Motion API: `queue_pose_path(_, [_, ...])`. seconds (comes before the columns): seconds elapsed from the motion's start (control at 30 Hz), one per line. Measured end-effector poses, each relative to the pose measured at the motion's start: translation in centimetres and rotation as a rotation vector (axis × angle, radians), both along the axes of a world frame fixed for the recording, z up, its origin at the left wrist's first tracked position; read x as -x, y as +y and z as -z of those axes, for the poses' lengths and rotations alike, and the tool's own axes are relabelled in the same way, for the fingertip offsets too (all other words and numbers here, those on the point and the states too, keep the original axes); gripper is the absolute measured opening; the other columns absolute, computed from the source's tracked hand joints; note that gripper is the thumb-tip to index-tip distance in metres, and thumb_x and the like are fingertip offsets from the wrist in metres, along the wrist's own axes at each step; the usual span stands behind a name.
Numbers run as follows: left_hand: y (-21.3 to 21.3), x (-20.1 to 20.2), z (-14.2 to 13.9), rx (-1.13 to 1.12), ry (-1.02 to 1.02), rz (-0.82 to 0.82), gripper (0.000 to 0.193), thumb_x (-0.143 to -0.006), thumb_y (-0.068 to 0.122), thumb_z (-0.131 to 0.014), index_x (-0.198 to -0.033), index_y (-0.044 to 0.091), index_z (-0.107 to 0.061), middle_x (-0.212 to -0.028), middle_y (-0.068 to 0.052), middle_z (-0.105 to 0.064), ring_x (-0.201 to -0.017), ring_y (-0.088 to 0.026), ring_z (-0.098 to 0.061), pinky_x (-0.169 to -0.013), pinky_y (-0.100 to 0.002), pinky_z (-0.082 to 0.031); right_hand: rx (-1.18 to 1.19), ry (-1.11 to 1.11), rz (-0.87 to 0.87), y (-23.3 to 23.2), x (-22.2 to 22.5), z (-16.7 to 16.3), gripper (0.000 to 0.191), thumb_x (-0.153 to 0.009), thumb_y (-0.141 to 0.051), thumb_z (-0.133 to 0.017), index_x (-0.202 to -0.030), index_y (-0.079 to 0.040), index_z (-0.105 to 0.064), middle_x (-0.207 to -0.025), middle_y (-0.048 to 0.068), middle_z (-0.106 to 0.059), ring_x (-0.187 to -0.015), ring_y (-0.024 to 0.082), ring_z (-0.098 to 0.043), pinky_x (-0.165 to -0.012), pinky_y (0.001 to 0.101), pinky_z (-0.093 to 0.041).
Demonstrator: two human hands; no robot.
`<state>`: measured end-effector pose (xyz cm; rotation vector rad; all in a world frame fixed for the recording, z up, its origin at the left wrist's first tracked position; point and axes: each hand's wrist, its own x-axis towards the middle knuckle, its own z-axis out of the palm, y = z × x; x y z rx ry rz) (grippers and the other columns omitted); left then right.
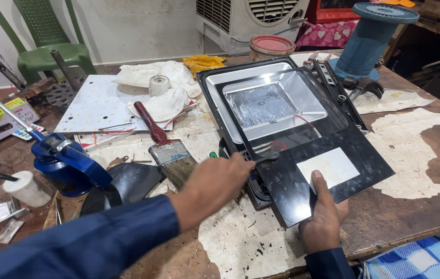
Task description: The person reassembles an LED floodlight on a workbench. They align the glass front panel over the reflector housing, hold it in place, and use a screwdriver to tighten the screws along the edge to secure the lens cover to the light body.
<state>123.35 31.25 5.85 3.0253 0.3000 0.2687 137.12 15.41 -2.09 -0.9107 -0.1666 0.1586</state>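
A black floodlight housing (pixel 214 98) with a shiny silver reflector (pixel 276 103) lies on the workbench. Over its near part rests a black glass cover panel (pixel 344 139) with a white rectangle, tilted up. My right hand (pixel 326 217) holds the panel's near edge, thumb on top. My left hand (pixel 214 183) reaches across from the left and grips a small dark tool (pixel 267 155) whose tip sits at the red wires under the panel's edge.
A paintbrush with a red handle (pixel 165 147) lies left of the housing. A blue bench vise (pixel 62 160), a white LED board (pixel 93 103), tape roll (pixel 159 84), white cloths and a blue spool (pixel 369 36) surround it. The bench edge runs near me.
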Motion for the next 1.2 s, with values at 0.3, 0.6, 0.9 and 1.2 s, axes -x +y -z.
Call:
queue_pose_path(0.3, [1.9, -0.6, 2.8, -0.096, -0.102, 0.097, 0.031, -0.107, 0.024, -0.036, -0.114, 0.000, -0.055, -0.066, -0.009, -0.056, -0.043, -0.023, -0.059, -0.038, -0.040, -0.050, 0.017, 0.184, 0.082, 0.3, -0.6, 0.5, 0.043, -0.088, -0.002, -0.069, -0.128, -0.003, -0.052, -0.114, 0.012, -0.067, -0.098, 0.021, -0.072, -0.081, 0.0368, -0.066])
queue_pose_path(0.6, [0.9, -0.4, 0.2, -0.094, 0.091, 0.008, 0.034, -0.109, 0.025, -0.033, -0.102, 0.000, -0.054, -0.060, -0.004, -0.049, -0.039, -0.015, -0.046, -0.032, -0.034, -0.048, 0.014, 0.109, 0.003, -0.2, 0.1, -0.5, 0.038, -0.094, -0.006, -0.066, -0.126, 0.000, -0.048, -0.113, 0.016, -0.064, -0.094, 0.023, -0.074, -0.079, 0.0367, -0.067])
queue_pose_path(0.9, [0.9, 0.0, 1.5, 0.000, -0.230, 0.115, 0.037, -0.108, 0.029, -0.039, -0.091, 0.003, -0.059, -0.065, -0.006, -0.057, -0.048, -0.023, -0.060, -0.044, -0.040, -0.054, -0.009, 0.156, 0.040, -0.1, -0.2, -0.5, 0.042, -0.090, -0.003, -0.067, -0.127, -0.003, -0.049, -0.115, 0.015, -0.065, -0.098, 0.022, -0.074, -0.080, 0.0357, -0.068])
queue_pose_path(1.2, [-0.1, 0.1, -0.4, 0.025, -0.056, 0.060, 0.040, -0.111, 0.030, -0.039, -0.092, 0.000, -0.058, -0.062, -0.014, -0.062, -0.055, -0.034, -0.068, -0.055, -0.048, -0.057, -0.002, 0.189, 0.052, -0.1, -0.2, -0.1, 0.046, -0.089, -0.002, -0.069, -0.130, -0.003, -0.050, -0.118, 0.015, -0.065, -0.102, 0.024, -0.072, -0.082, 0.0381, -0.068])
